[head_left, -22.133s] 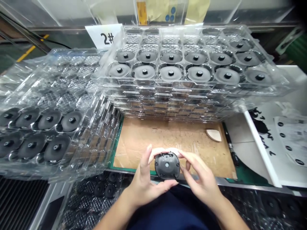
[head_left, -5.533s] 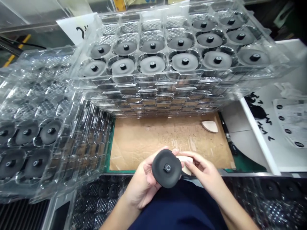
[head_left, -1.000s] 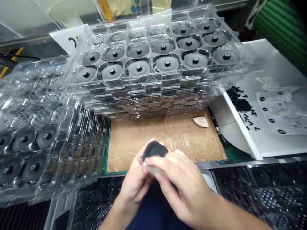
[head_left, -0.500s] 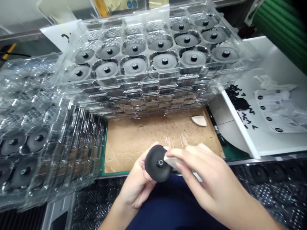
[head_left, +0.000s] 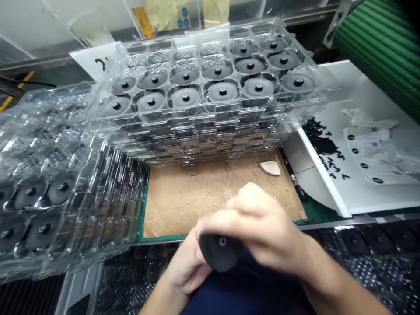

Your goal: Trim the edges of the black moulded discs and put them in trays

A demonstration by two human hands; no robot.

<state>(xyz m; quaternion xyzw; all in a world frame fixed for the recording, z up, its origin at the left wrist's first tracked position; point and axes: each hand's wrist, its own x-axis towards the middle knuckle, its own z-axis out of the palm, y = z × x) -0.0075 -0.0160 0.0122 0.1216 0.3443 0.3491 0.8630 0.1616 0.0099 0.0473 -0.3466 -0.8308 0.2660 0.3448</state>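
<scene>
My left hand (head_left: 190,260) grips a round black disc-shaped part (head_left: 218,258) with a small hub at its centre, just past the near edge of the cardboard. The disc is tilted with its hub side toward me. My right hand (head_left: 259,223) lies across the far rim of the disc, slightly smeared by motion, with its fingers curled. The pale pad seen in its fingers earlier is hidden behind them now. A similar pale, wedge-shaped pad (head_left: 271,168) lies on the cardboard sheet (head_left: 183,197).
Stacked clear trays (head_left: 210,107) with similar black discs stand behind the cardboard. More clear trays (head_left: 82,205) rise on the left. At right, a white bin (head_left: 364,192) contains black scraps (head_left: 323,144) and printed bags. A green ribbed roll (head_left: 377,48) hangs at upper right.
My right hand has swept left over the disc's far rim, and the pale pad in its fingers has gone out of sight. The disc has dropped slightly lower in view.
</scene>
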